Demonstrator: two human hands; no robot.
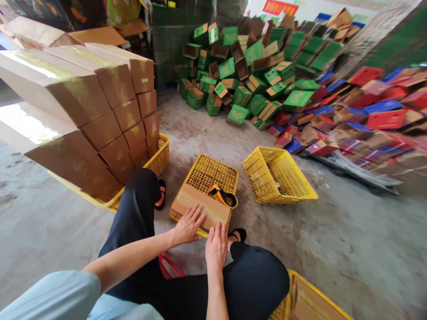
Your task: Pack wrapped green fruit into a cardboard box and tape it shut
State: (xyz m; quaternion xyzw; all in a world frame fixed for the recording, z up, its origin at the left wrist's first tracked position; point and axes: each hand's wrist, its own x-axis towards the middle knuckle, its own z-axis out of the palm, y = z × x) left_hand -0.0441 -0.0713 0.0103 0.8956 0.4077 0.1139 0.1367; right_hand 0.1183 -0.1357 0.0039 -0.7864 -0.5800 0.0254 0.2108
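Note:
A brown cardboard box (196, 202) lies flat across the near part of an upturned yellow plastic crate (213, 171) between my feet. My left hand (189, 224) rests on its near edge, fingers stretched over the top. At the box's right end, my right hand (216, 243) lies with its fingers extended onto the cardboard. Both hands touch the box without gripping it. Just beyond it on the crate sits a yellow and black tape dispenser (223, 195), partly behind the box.
Stacked cartons (100, 111) fill a yellow crate (163, 153) at my left. A tilted yellow crate (287, 178) stands ahead right. Another crate (320, 291) holds cardboard by my right knee. Green boxes (236, 113) and red and blue boxes (385, 120) lie heaped beyond.

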